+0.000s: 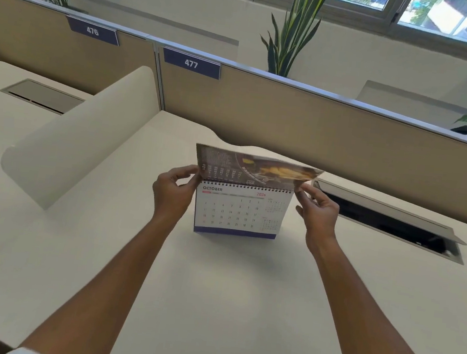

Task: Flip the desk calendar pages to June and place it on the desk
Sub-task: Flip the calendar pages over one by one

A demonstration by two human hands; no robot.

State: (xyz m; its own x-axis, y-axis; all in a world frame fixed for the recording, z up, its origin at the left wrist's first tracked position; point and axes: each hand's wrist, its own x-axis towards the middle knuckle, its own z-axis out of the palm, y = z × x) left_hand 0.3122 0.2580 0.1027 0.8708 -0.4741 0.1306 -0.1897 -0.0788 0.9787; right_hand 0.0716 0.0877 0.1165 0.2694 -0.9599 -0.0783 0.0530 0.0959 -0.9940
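Note:
A spiral-bound desk calendar (241,213) stands upright on the cream desk (212,292), its facing page reading OCTOBER 2026. One page (257,168) is lifted above the spiral and held nearly flat, its dark printed back with a picture showing. My left hand (173,191) pinches the left edge of that lifted page near the spiral. My right hand (317,212) pinches its right edge. Both forearms reach in from the bottom of the view.
A curved cream divider (84,135) rises to the left. An open cable hatch (391,222) lies in the desk to the right, another hatch (42,94) at far left. A beige partition (292,119) labelled 477 stands behind, with plants beyond it.

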